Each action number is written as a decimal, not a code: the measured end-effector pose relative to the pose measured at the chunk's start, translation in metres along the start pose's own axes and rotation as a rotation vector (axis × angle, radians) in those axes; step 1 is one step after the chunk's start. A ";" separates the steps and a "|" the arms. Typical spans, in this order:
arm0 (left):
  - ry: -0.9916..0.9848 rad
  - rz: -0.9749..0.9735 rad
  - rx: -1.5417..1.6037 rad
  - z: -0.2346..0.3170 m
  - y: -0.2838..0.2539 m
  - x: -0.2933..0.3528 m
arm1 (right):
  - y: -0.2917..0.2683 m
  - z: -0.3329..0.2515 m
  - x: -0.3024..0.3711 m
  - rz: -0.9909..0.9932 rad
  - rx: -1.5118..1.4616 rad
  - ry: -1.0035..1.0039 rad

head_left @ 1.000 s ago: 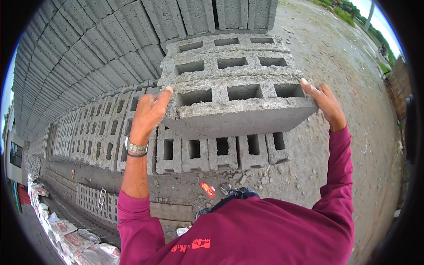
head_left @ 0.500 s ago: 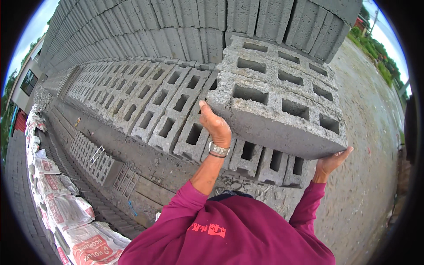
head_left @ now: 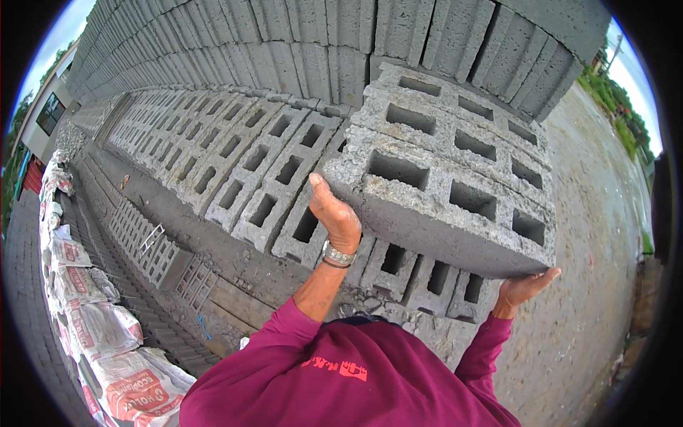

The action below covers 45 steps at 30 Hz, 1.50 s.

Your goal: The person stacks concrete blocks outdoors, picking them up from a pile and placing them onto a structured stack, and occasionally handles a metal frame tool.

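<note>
I hold a grey hollow concrete block (head_left: 441, 213) with three openings in its top, lifted in front of my chest and tilted down to the right. My left hand (head_left: 336, 217), with a metal wristwatch, presses against the block's left end. Under the block's lower right corner my right hand (head_left: 525, 288) supports it from below. Right behind it, other blocks of the same kind (head_left: 455, 121) lie stacked at about the same height. My sleeves are maroon.
A long row of hollow blocks (head_left: 235, 156) runs away to the left on the ground, with a tall stacked wall of blocks (head_left: 270, 35) behind it. Filled sacks (head_left: 107, 341) line the lower left. Gravel ground (head_left: 597, 235) spreads to the right.
My view has swung left and the block has tilted down to the right. The right hand has slid from the block's end to under its corner.
</note>
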<state>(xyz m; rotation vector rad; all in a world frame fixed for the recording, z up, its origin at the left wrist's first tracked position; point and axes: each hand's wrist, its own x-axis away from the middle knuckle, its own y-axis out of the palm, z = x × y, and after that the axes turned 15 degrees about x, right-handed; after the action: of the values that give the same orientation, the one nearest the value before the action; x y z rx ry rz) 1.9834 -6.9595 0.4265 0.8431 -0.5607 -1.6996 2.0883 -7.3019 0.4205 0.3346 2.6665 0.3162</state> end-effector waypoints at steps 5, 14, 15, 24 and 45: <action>0.354 0.013 -0.263 -0.009 0.000 -0.009 | 0.008 0.008 0.001 -0.038 -0.002 0.006; -0.039 -0.172 -0.363 0.123 -0.118 -0.060 | 0.000 -0.029 0.001 0.069 0.360 -0.228; 0.004 -0.064 -0.407 0.144 -0.147 -0.070 | 0.003 -0.054 0.005 0.146 0.366 -0.286; -0.456 0.788 -0.745 0.291 -0.611 0.025 | 0.215 -0.126 0.187 -0.467 -0.020 -0.431; -0.619 1.060 -0.857 0.378 -0.870 -0.025 | 0.605 0.105 0.763 -2.043 0.805 -0.299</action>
<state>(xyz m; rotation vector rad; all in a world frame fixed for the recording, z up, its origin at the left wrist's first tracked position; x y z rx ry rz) 1.1557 -6.7077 0.0361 -0.5736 -0.4686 -0.9659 1.5762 -6.4978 0.1963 -1.7693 1.4574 -1.2264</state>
